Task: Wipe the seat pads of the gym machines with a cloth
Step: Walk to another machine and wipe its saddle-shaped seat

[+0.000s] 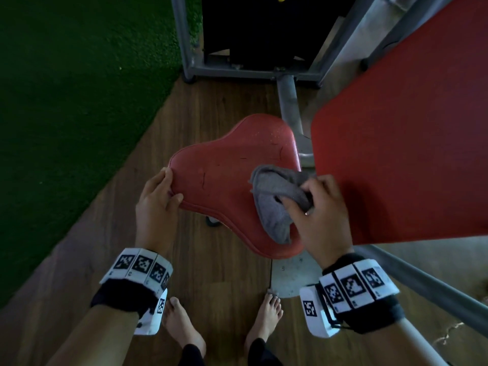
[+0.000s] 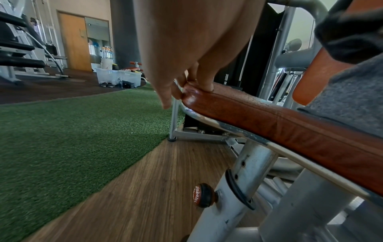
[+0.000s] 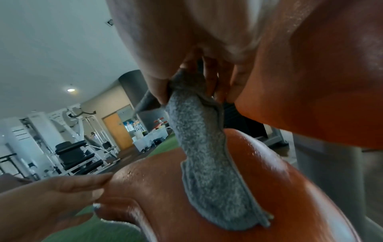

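Far to my left lies the green turf, meeting the wooden floor along a slanted edge. My left hand is next, curled over the left corner of the red seat pad: the thumb rests on the top surface, and in the left wrist view the fingers wrap over the rounded edge of the pad, pinching it. The pad is cracked in places and glistens with small droplets. Under it, the left wrist view shows a grey metal post with a row of holes and a round orange-and-black knob on its side.

Toward the right side of the seat, the grey cloth lies bunched on the pad, one end trailing down to the near edge. My right hand grips its upper part, fingers curled tightly into the folds; the right wrist view shows the cloth hanging from my fingertips and draped across the wet pad.

Just right of that hand stands the large red back pad, tilted, its lower corner close to my knuckles. The machine's grey frame runs away behind the seat toward the black weight stack. My bare feet stand on the wooden floor below.
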Demonstrator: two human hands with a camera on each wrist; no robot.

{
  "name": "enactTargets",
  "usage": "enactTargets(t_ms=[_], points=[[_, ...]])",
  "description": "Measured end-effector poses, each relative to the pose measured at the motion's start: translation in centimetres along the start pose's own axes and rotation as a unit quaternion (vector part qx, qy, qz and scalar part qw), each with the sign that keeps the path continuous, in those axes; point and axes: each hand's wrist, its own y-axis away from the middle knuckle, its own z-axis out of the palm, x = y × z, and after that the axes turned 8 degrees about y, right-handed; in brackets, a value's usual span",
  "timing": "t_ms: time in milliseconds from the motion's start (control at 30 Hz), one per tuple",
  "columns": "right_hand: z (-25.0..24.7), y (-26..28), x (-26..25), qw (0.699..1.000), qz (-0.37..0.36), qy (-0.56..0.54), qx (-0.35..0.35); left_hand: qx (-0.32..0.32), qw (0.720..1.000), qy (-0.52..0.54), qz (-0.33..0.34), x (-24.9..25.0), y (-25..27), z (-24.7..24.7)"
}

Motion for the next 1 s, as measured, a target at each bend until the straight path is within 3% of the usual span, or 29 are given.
enactTargets(t_ms=[233,367,500,567,700,767,833,1000], points=[[1.1,1.1,0.3,0.997,0.036,0.023,-0.06,0.008,1.0,0.022,-0.004,-0.4,0.0,0.1],[-1.6,-0.7,-0.5,0.998,0.056,-0.009,0.025,0.005,1.0,0.004,0.003,-0.7,0.0,0.2],[-4.1,-1.2,-2.5,0.993,0.026,-0.025,0.113,0.005,1.0,0.018,-0.001,-0.7,0.0,0.2],[-3.2,-0.7,-2.5,0.998,0.013,-0.01,0.065,0.003,1.0,0.021,-0.003,-0.6,0.0,0.2],[1.1,1.5,-0.4,0.984,0.005,0.089,-0.151,0.001,1.0,0.02,-0.006,-0.5,0.0,0.1],[2.6,2.5,0.4,0.976,-0.021,0.097,-0.195,0.003,1.0,0.015,-0.001,-0.4,0.1,0.2],[3.5,3.4,0.6,0.978,-0.022,0.049,-0.202,0.007,1.0,0.022,0.006,-0.4,0.1,0.2],[5.1,3.9,0.4,0.992,0.024,-0.025,-0.125,0.018,0.999,0.045,0.019,-0.9,0.2,0.4]])
